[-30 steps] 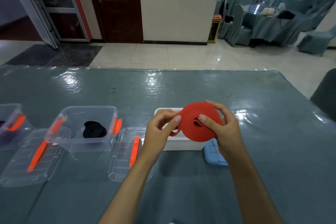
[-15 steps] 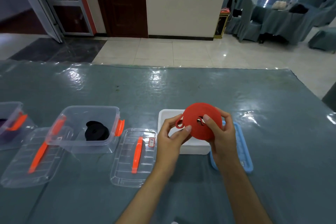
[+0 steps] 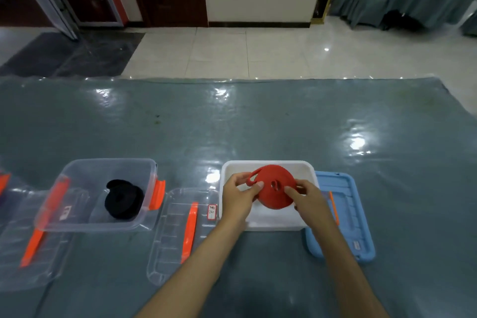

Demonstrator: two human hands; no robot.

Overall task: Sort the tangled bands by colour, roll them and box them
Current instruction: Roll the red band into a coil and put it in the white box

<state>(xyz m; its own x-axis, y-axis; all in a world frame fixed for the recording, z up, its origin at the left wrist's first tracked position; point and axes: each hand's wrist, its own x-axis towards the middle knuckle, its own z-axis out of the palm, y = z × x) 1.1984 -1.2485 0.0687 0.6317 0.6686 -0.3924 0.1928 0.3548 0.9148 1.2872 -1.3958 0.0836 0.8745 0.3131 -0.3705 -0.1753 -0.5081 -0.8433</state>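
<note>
A rolled red band (image 3: 276,188) is tilted over the open white box (image 3: 304,170), partly inside it. My left hand (image 3: 238,195) pinches the roll's left edge, where a loose loop sticks up. My right hand (image 3: 309,197) grips its right edge with curled fingers. A rolled black band (image 3: 124,199) lies in a clear box (image 3: 85,224) with orange latches to the left.
A clear lid (image 3: 180,230) with an orange strip lies between the two boxes. A blue lid (image 3: 346,214) lies right of the white box. Another clear lid (image 3: 28,248) and the edge of a further box (image 3: 2,183) are at the far left. The grey-blue table (image 3: 258,124) stretches beyond.
Both hands have lowered the red roll from above the table down into the white box. My head has tipped down, so the boxes fill more of the view.
</note>
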